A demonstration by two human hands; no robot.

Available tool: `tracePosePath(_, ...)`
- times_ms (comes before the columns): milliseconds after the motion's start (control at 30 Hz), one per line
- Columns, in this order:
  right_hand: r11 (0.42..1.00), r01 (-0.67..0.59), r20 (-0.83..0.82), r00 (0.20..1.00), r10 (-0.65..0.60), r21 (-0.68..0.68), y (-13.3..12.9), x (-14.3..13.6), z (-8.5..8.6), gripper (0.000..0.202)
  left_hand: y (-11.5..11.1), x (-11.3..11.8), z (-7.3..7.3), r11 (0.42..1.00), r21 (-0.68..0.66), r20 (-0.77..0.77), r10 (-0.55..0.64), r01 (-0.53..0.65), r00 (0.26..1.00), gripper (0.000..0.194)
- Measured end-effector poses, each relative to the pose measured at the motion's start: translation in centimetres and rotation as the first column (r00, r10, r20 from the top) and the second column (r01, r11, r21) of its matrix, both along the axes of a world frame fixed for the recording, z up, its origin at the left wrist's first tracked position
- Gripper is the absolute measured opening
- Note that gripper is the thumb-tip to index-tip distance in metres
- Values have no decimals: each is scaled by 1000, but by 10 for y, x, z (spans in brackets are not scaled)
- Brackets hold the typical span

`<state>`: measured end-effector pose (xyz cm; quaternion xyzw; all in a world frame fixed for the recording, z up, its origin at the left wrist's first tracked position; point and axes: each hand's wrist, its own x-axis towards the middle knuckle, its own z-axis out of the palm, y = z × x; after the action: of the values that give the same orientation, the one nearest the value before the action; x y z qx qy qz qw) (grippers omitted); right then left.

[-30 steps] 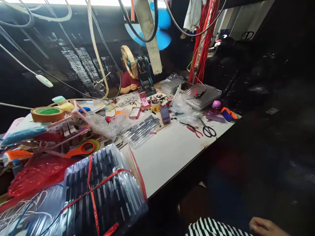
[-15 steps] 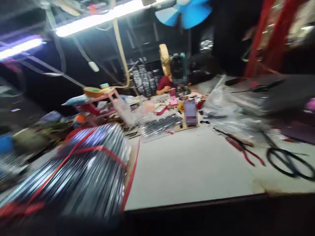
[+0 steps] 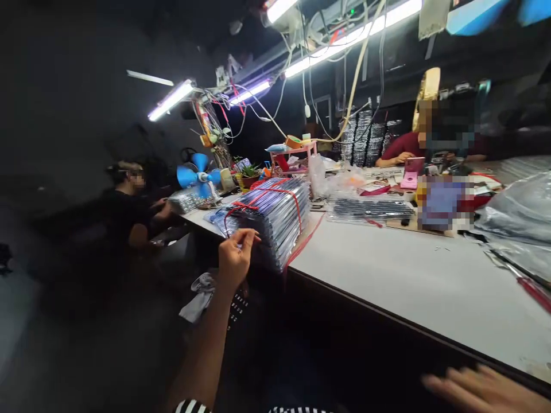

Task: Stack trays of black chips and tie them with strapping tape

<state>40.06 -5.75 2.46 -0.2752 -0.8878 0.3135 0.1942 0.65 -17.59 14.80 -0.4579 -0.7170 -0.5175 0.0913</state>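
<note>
A thick bundle of flat packs in shiny clear plastic (image 3: 279, 223) lies at the table's near edge, tied crosswise with red ribbon (image 3: 297, 201). At its near end my left hand (image 3: 236, 258) is closed in a pinch on a loose end of this ribbon, which runs up to the top of the bundle. A bit of red shows past the fingertips. Far to the right, at the bottom edge, my right hand (image 3: 486, 390) is blurred, fingers stretched out, apart from the bundle and holding nothing visible.
Behind the bundle stand a pink rack (image 3: 301, 150) and a blue fan (image 3: 198, 176). A clear pack of dark strips (image 3: 370, 207) lies on the white table (image 3: 379, 258). Plastic bags (image 3: 516, 201) lie right. One co-worker (image 3: 129, 212) sits left, another (image 3: 400, 150) across the table.
The view has swung left, so the bundle now stands nearer the middle. Both my hands have come into view, the left one pinching the ribbon. The scissors have left the picture.
</note>
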Motion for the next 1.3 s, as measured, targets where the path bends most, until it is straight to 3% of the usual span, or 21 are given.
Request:
tracePosePath(67,960,-271,112,959,262,74,2,-29,34,26,0,-31,-2,980,39,-45,197,-196,979,27)
tracePosePath(133,934,-343,61,939,338,103,3,-78,55,31,6,-59,-6,950,60,-63,309,-306,949,25)
tracePosePath(167,937,-337,-10,940,340,94,5,-105,57,32,10,-72,-7,938,67,-73,344,-339,936,24)
tracePosePath(233,967,-250,-157,954,254,43,11,-156,47,34,19,-94,-4,923,62,-113,385,-380,916,26)
tracePosePath(300,990,-135,-223,965,139,35,22,-194,22,34,28,-112,7,928,25,-170,370,-371,913,28)
tracePosePath(400,997,-40,-238,970,55,66,35,-221,-16,32,37,-136,30,961,-116,-273,213,-252,938,23)
tracePosePath(467,997,0,-245,969,18,72,38,-224,-31,33,42,-149,44,956,-270,-310,25,-113,950,16)
tracePosePath(533,997,45,-263,965,-28,61,38,-222,-38,33,46,-158,54,913,-408,-313,-139,-1,940,12)
tracePosePath(667,998,63,-282,957,-60,0,35,-218,-38,29,52,-165,58,849,-529,-345,-225,10,911,14)
tracePosePath(800,999,49,-295,954,-53,-19,35,-217,-35,30,57,-158,53,846,-519,-473,-161,-126,866,17)
tracePosePath(867,998,52,-305,951,-58,-30,35,-216,-34,31,57,-152,57,845,-500,-544,-135,-191,828,20)
tracePosePath(933,997,53,-316,946,-65,-48,35,-215,-34,32,51,-147,73,833,-497,-612,-138,-242,779,20)
tracePosePath(1000,995,42,-326,943,-70,-92,36,-213,-35,33,39,-145,99,824,-473,-685,-121,-312,718,19)
tracePosePath(1067,988,21,-333,940,-72,-154,38,-211,-36,33,22,-145,129,826,-382,-761,-27,-414,648,22)
tracePosePath(1133,979,11,-335,939,-80,-203,39,-209,-38,33,6,-149,152,824,-221,-810,144,-522,569,28)
tracePosePath(1233,972,17,-325,941,-95,-236,38,-207,-38,31,-1,-165,158,771,-51,-806,344,-635,482,37)
tracePosePath(1300,968,14,-317,944,-95,-249,37,-207,-37,30,6,-176,148,742,-91,-761,378,-664,527,37)
